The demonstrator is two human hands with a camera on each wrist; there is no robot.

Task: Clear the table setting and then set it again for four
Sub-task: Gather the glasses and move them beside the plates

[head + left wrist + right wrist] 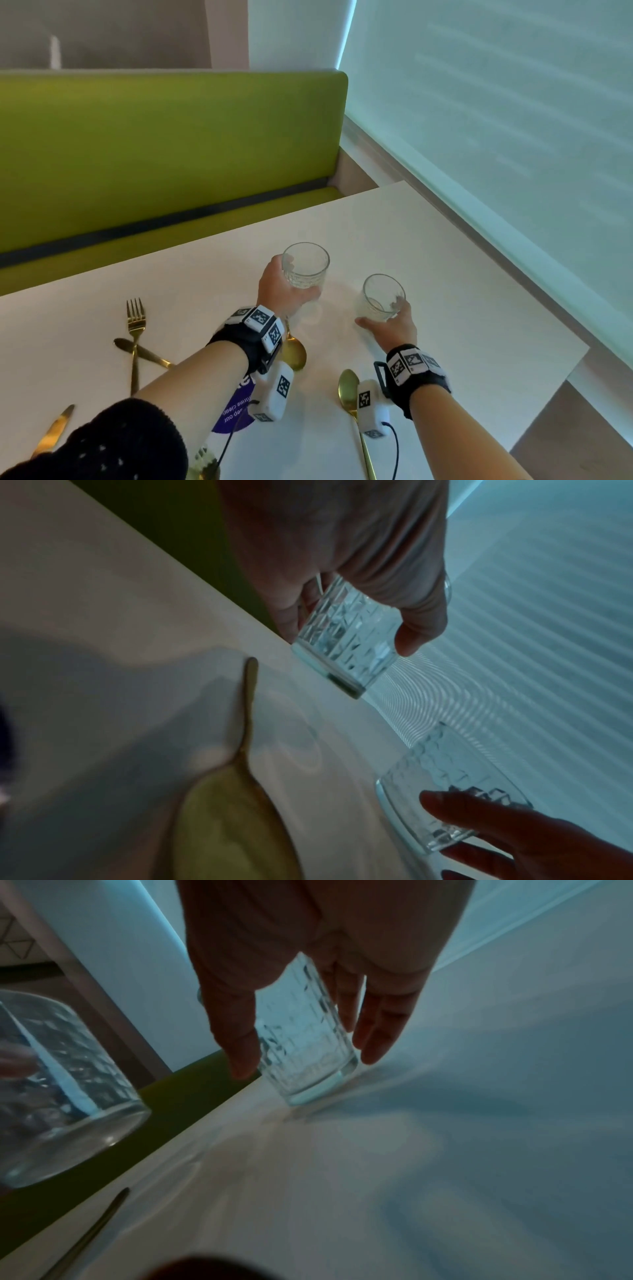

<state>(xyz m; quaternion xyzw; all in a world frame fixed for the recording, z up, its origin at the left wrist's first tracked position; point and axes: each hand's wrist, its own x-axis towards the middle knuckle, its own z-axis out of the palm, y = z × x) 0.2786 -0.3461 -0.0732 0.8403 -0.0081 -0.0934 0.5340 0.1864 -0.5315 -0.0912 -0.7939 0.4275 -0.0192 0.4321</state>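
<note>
Glass step, I judge: left hand [274, 291] grips the 1st glass [306, 270] above the counter [462, 274]; right hand [394, 330] flanks the 2nd glass [380, 294], grip unclear. Next, secure it firmly.

A purple round sticker [236, 401] is lying on the white table [445, 267], and white letters are showing on it. The letters are sitting upside down from here. Only bits are reading clearly: "eep our" on one line and "time clean" on the next. An arm and a white box [278, 394] are hiding the rest.

Black and white square codes are showing on the left wrist band [257, 318], on the right wrist band [411, 362], on that white box and on a second white box [370, 406]. They are just patterns of little squares.
</note>
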